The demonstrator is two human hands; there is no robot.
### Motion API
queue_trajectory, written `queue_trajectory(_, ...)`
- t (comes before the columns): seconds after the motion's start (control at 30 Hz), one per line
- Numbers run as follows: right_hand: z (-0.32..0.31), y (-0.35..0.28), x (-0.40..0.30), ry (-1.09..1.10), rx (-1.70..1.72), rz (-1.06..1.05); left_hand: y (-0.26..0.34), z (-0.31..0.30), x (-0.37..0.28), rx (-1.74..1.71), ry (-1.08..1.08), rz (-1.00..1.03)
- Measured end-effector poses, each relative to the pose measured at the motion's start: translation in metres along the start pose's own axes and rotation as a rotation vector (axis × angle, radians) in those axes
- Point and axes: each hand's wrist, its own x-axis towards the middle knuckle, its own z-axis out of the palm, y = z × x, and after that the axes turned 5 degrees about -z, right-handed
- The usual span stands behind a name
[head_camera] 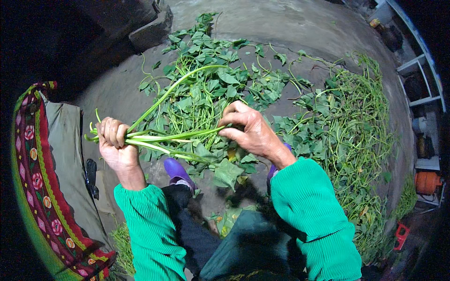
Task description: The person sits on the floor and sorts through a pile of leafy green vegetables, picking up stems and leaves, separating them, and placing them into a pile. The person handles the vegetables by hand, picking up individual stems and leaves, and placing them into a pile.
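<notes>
A bunch of long green leaf stalks [158, 138] is gripped near one end by my left hand [116, 138], the short ends poking out on its far left side. One stalk arches up and away from the rest. My right hand [248, 130] pinches the tips of some stalks between thumb and fingers. A broad green leaf [226, 174] hangs at the end of a lower stalk. Beneath both hands lies a spread of leafy green vines [197, 105] on the floor.
Stripped-looking stems [362, 116] form a long heap on the right. Purple shoes [177, 172] stand on the floor [116, 84] before me. A flowered cloth [38, 168] lies at left, a red plastic object [401, 236] at lower right, and a metal-framed rack [423, 80] at far right.
</notes>
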Motion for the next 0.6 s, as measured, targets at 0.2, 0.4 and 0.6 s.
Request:
queue_trajectory(0.2, 0.0, -0.009, -0.006, -0.204, 0.058, 0.178, 0.009, -0.001, -0.003, 0.004, -0.002, 0.01)
queue_trajectory(0.4, 0.003, 0.001, -0.001, 0.06, 0.096, 0.345, 0.001, -0.003, -0.001, 0.053, 0.045, 0.025)
queue_trajectory(0.6, -0.043, 0.021, -0.006, 0.363, 0.184, 0.634, 0.018, -0.006, -0.004, 0.009, 0.028, 0.115)
